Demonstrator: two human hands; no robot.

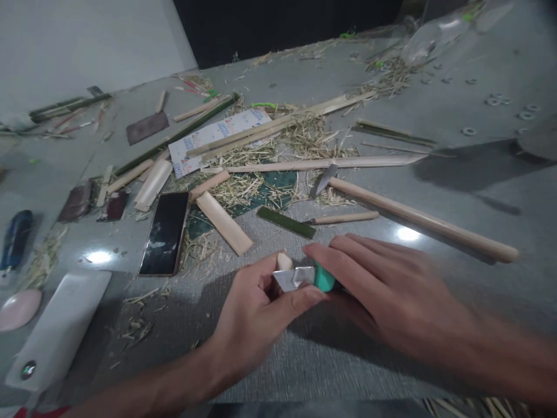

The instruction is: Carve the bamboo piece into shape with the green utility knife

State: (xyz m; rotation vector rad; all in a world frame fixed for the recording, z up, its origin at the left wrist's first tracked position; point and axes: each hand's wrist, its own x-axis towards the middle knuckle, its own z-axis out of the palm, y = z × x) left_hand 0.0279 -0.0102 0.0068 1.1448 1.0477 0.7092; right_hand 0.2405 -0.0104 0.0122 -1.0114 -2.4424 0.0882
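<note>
My right hand (369, 284) is wrapped round a utility knife (324, 278) with a teal end, its wide metal blade pointing left. In my left hand (256, 305) is a small pale piece of bamboo (284, 261), mostly hidden by the fingers. The blade lies against or just in front of this piece; I cannot tell whether it cuts in. My left thumb reaches along the lower side of the blade to the knife's teal end. Just beyond the hands lie a green bamboo strip (286, 222) and a pale bamboo slat (224, 223).
A hammer (418, 215) and a thin wooden-handled tool (343, 218) lie beyond my right hand. To the left are a phone (164, 233), a cleaver (65, 325) and a blue-handled tool (16, 241). Shavings (243, 186) and long bamboo strips (278, 130) cover the middle; several washers (496, 100) lie far right.
</note>
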